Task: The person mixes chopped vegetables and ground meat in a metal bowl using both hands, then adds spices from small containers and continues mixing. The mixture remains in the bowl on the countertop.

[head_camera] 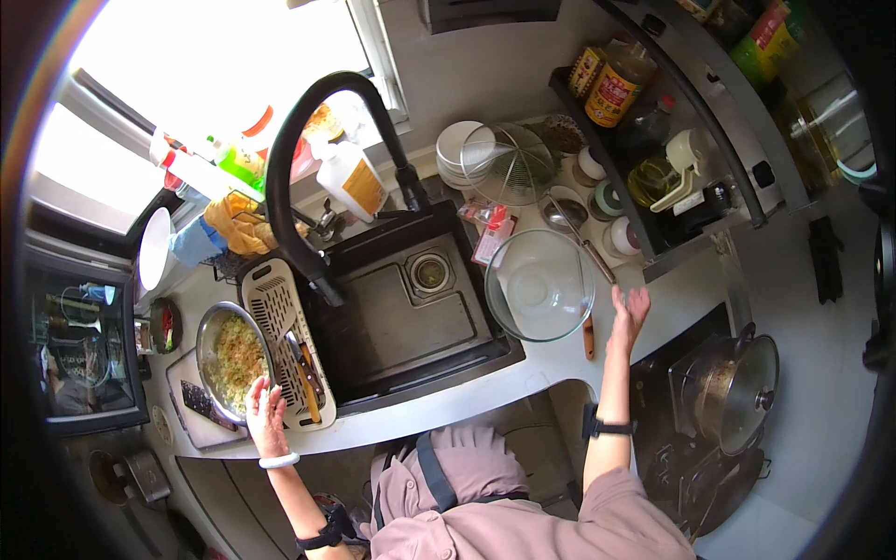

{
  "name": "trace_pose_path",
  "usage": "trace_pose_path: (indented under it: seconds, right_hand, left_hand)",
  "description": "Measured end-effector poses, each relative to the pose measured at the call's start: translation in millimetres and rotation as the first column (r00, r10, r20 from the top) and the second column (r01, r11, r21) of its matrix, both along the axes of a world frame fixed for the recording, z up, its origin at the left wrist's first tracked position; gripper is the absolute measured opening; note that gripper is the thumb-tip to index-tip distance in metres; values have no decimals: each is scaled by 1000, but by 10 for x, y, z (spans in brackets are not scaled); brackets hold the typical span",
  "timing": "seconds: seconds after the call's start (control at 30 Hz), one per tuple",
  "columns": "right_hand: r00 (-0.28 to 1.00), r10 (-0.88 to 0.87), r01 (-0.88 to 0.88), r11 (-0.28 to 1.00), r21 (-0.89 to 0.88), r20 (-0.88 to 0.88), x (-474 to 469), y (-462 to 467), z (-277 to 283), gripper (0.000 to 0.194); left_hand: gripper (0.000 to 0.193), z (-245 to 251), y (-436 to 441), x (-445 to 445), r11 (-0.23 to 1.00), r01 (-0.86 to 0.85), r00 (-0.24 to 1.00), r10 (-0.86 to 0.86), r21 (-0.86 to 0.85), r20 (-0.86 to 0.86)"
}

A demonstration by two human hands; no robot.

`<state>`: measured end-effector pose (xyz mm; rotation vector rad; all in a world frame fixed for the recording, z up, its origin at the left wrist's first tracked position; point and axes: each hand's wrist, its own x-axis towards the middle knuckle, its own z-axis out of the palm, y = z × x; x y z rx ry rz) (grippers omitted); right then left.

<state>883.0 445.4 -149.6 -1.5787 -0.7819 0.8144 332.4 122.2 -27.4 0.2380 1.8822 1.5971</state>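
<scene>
My left hand point(266, 414) is at the near rim of a steel bowl point(204, 365) of chopped food, fingers apart; whether it grips the rim I cannot tell. The bowl sits partly over a white slotted basket point(264, 283) that holds knives. On the other side, my right hand point(629, 313) is spread above the counter with nothing in it. A glass bowl point(539, 287) stands to its left, beside the sink point(392, 343). Between that bowl and my right hand lie a wooden handle point(589, 337) and the long handle of a strainer point(565, 212).
A black faucet point(280, 154) arches over the sink. At left, a cleaver point(203, 404) lies on a cutting board point(183, 371). Stacked white bowls point(455, 161) and a wire basket point(514, 154) stand behind. A lidded pot point(714, 392) is on the stove at right, below a condiment rack point(647, 210).
</scene>
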Motion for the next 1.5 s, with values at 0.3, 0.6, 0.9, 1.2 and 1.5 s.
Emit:
trace_pose_path:
  seconds: [0.3,0.6,0.9,1.2,1.5]
  right_hand:
    - [884,404,-381,914,140,-234,-1508,-1382,973,45]
    - [400,861,-902,430,28,-315,-4171,-2301,1419,39]
    - [293,801,-952,293,-85,-522,-6311,-2769,1168,41]
    - [354,662,-888,460,-15,-660,-6331,-2695,1342,52]
    - [-126,978,-991,-116,67,-167,-7104,-3599,907,58]
  left_hand:
    - [36,-2,-116,-428,998,-43,999,43,35,3]
    - [34,-18,-763,-1612,969,-110,985,76,221,154]
    - [39,-211,-1271,-2543,962,-10,937,-87,272,340]
    - [54,-291,-1388,-2977,846,-96,791,-254,524,556]
    - [67,-615,-768,-2840,792,-371,452,-301,484,840]
